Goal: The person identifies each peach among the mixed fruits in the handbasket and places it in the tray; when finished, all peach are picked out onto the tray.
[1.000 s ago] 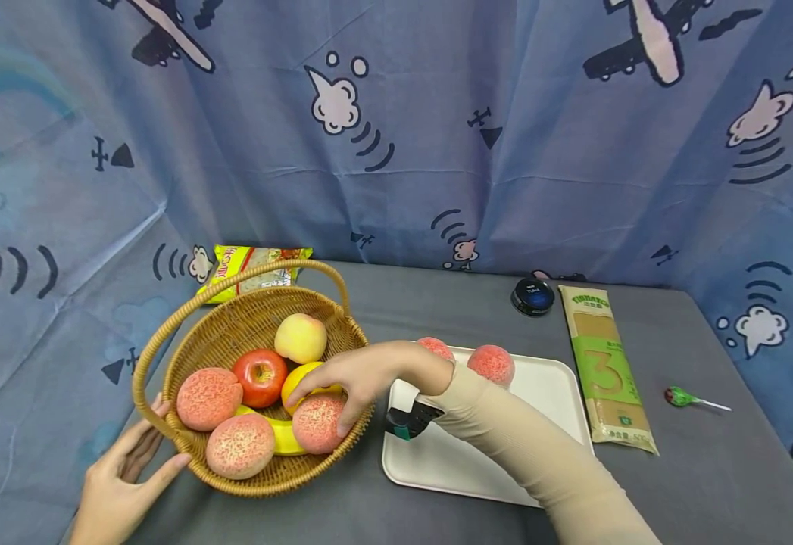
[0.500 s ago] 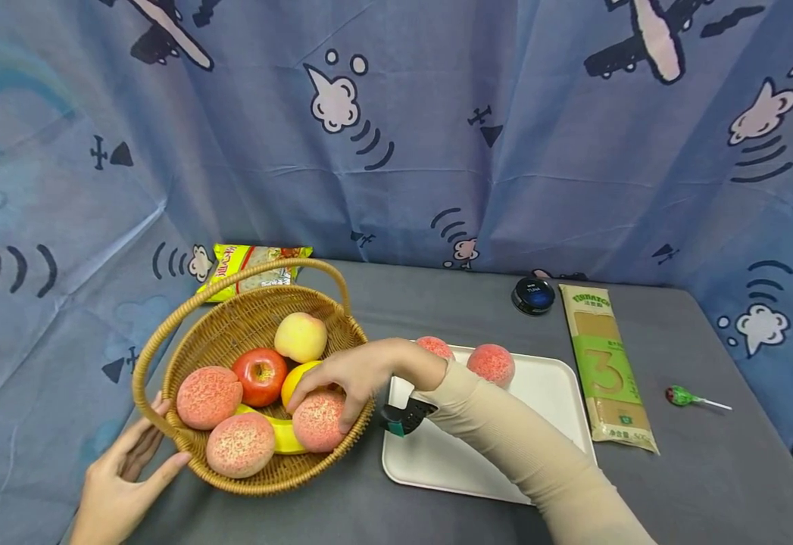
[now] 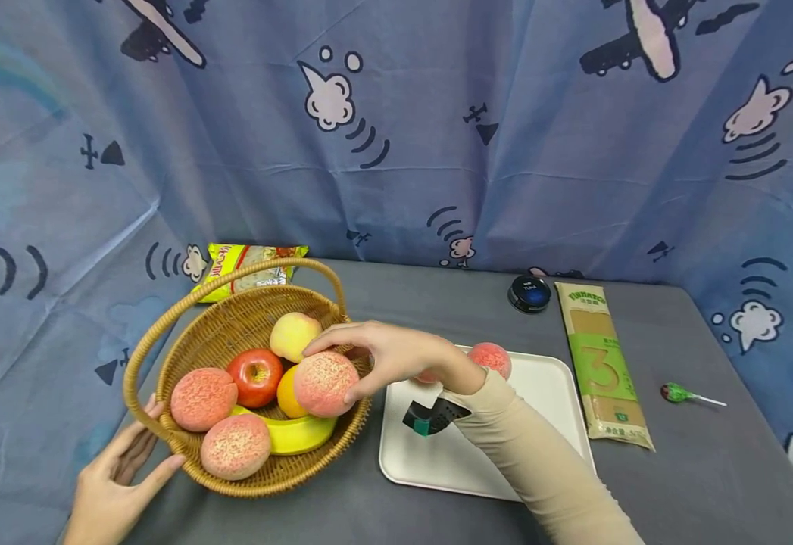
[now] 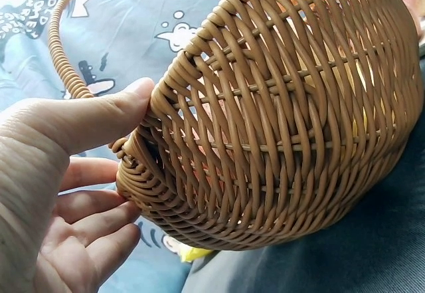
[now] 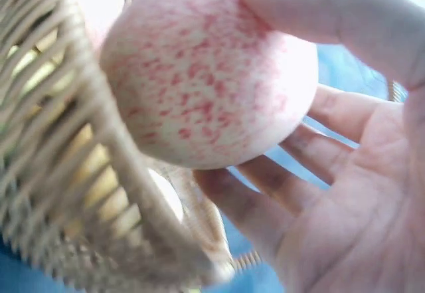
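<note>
Raised since earlier: speckled pink round peach [image 3: 326,383], gripped by right hand [image 3: 396,354] over woven wicker basket [image 3: 185,325]; left hand [image 3: 115,484] spread, steadying the near-left rim.

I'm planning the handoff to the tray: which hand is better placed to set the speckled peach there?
Right. The right hand already grips the speckled peach beside the white tray; the left hand rests on the basket rim.

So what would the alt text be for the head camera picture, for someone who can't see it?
A person's right hand holds a speckled pink peach just above a wicker basket of fruit, while the left hand steadies the basket's rim. A white tray with another peach lies beside it on a grey table.
</note>
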The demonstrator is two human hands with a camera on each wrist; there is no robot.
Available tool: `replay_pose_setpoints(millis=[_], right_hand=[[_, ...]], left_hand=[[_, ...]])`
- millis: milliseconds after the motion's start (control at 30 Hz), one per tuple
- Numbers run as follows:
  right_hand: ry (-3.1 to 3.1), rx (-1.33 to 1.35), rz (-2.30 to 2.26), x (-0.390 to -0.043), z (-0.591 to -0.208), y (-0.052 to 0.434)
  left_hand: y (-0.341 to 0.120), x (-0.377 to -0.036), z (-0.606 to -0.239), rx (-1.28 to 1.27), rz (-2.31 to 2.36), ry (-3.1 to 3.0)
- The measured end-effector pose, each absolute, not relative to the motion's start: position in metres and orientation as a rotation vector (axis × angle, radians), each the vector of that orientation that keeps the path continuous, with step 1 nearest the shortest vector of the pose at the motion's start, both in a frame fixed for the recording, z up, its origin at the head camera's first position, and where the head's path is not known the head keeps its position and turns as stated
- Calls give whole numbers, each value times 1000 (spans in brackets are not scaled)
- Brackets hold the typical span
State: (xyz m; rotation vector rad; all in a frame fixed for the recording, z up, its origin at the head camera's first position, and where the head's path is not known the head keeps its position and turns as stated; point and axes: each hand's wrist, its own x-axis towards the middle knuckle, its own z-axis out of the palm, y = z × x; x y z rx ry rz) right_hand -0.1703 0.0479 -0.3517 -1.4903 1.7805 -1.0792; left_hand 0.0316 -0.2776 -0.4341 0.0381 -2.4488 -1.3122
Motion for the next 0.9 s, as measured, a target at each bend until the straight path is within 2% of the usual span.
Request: replay_pose_setpoints(millis=[167,467,900], right_hand=[[1888,-1437,-1249,-172,-350,82],[2257,-1184,-1418,-164,-355,166],[2474,-777,-1603,-142,-385,279]], left_hand=[[-277,32,-433,26,-1321,-2447],[-275,32,-431,38,-1314,-2448],[-273,33,-427,65,-1323,-2449]])
